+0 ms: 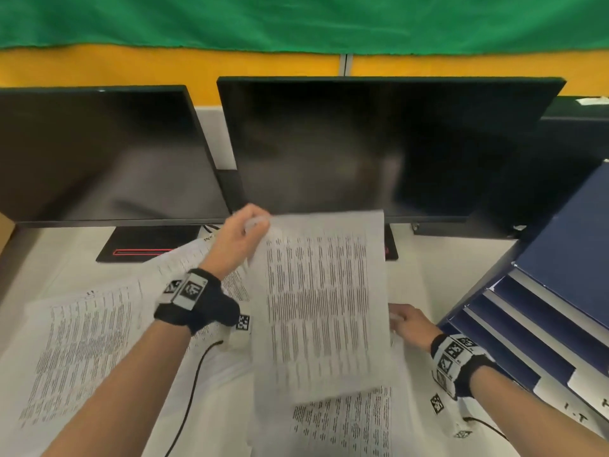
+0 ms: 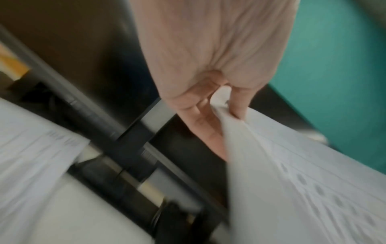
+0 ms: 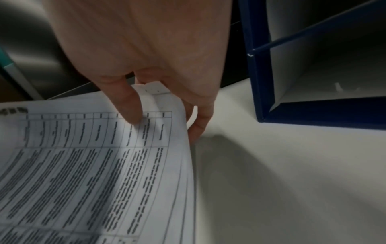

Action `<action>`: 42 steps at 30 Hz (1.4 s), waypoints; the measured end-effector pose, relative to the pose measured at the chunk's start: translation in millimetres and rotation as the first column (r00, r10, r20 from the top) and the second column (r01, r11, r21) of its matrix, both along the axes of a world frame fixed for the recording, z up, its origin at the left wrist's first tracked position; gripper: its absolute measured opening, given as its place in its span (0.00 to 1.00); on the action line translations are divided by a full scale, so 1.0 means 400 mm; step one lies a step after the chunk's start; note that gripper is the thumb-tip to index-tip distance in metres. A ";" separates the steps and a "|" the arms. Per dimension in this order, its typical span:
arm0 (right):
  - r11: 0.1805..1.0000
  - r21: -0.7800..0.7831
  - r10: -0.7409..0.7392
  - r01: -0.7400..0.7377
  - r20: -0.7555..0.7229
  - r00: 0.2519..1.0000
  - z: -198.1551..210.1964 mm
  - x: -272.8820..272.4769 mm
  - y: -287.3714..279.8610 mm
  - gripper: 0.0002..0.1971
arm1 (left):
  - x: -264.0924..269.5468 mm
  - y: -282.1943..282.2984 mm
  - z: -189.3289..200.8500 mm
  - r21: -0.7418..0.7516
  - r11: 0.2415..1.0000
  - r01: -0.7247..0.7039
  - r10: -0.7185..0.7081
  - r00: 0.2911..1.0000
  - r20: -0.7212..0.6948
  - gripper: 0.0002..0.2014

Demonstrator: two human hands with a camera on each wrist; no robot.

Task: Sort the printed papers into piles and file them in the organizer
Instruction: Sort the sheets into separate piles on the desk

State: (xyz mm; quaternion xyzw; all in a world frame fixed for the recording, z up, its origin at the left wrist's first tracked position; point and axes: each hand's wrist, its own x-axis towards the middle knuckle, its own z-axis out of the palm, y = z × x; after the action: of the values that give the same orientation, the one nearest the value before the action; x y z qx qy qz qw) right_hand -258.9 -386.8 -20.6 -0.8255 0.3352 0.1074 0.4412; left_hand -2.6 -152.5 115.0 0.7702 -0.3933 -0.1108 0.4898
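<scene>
While printed papers (image 1: 75, 344) lie spread on the desk (image 1: 461, 285), the left hand (image 1: 239, 237) pinches the lifted sheet (image 1: 323, 305) by its top corner; the right hand (image 1: 410, 324) grips its edge. Better to keep it taut while carrying it rightward to the blue organizer (image 1: 557, 291).

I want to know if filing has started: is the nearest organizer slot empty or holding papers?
Apparently empty: the right wrist view shows the blue organizer slot's bare pale floor, no sheets; its depths are dark.

Head view looks down; wrist views close along fingers (image 2: 211, 130).
</scene>
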 end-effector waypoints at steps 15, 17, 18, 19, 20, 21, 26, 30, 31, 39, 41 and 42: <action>0.994 0.079 0.066 -0.069 0.041 0.997 0.061 -0.013 0.015 0.17 | -0.218 -0.080 -0.359 0.307 0.951 0.011 0.015 0.996 -0.083 0.08; 0.978 -0.126 0.174 -0.166 0.051 0.983 0.055 -0.014 0.031 0.07 | -0.197 -0.097 -0.355 0.317 0.944 -0.088 0.136 0.982 -0.131 0.16; 0.947 -0.228 0.240 -0.224 0.045 0.970 0.056 -0.014 0.042 0.07 | -0.176 -0.110 -0.356 0.333 0.930 -0.157 0.196 0.976 -0.089 0.18; 0.900 -0.322 0.318 -0.294 0.023 0.948 0.055 -0.018 0.054 0.07 | -0.153 -0.120 -0.352 0.382 0.902 -0.201 0.222 0.975 -0.011 0.18; 0.837 -0.411 0.400 -0.360 0.010 0.917 0.056 -0.023 0.065 0.08 | -0.129 -0.128 -0.349 0.454 0.863 -0.222 0.218 0.974 0.062 0.17; 0.766 -0.496 0.473 -0.409 0.004 0.881 0.052 -0.027 0.074 0.07 | -0.111 -0.133 -0.338 0.554 0.806 -0.209 0.188 0.978 0.095 0.16; 0.620 -0.662 0.561 -0.421 -0.001 0.828 0.026 -0.058 0.079 0.10 | -0.052 -0.136 -0.314 0.812 0.581 0.062 -0.140 0.990 0.025 0.10; 0.618 -0.695 0.535 -0.369 0.027 0.844 0.029 -0.065 0.082 0.12 | -0.070 -0.147 -0.297 0.720 0.688 0.090 -0.216 0.973 0.086 0.07; 0.631 -0.685 0.530 -0.364 0.038 0.847 0.031 -0.067 0.085 0.13 | -0.078 -0.152 -0.292 0.693 0.714 0.097 -0.227 0.969 0.098 0.07; 0.794 -0.563 0.351 -0.230 0.116 0.929 0.042 -0.062 0.104 0.06 | -0.136 -0.153 -0.291 0.720 0.687 0.100 -0.534 0.741 0.407 0.10; 0.811 -0.537 0.339 -0.230 0.112 0.934 0.041 -0.054 0.106 0.06 | -0.140 -0.145 -0.297 0.729 0.672 0.129 -0.582 0.702 0.412 0.10; 0.816 -0.531 0.328 -0.228 0.102 0.939 0.040 -0.049 0.105 0.06 | -0.143 -0.138 -0.304 0.705 0.691 0.160 -0.570 0.720 0.395 0.11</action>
State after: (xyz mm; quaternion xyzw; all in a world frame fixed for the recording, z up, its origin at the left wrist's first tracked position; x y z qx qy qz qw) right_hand -278.4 -344.6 -4.7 -0.9591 0.1834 -0.0006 0.2155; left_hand -59.8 -207.7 -6.7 0.7809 -0.6175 -0.0917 0.0237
